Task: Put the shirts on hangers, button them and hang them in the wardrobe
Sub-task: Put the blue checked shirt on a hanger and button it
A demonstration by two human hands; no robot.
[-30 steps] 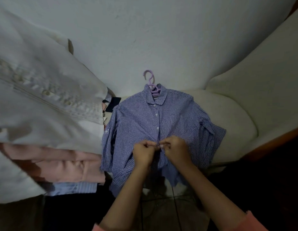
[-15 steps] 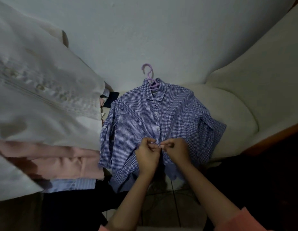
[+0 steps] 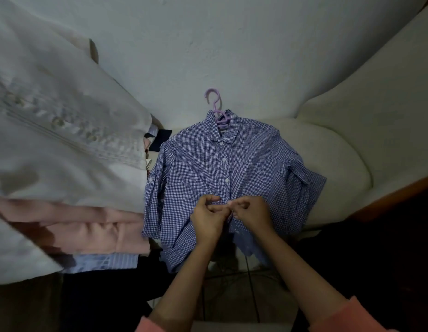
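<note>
Nearest, both hands meet at the front placket of the blue checked shirt (image 3: 196, 168), low on its chest. The left hand (image 3: 207, 218) and the right hand (image 3: 252, 212) each have fingers curled, pinching the fabric edges together at one button point. Above them, two white buttons show closed up to the collar. That shirt lies spread on a cream sofa seat (image 3: 328, 159), with a purple hanger (image 3: 216, 109) hooked out of its collar. Just left sits a pile of clothes: a pink garment (image 3: 83, 228) under a white garment (image 3: 59, 130).
</note>
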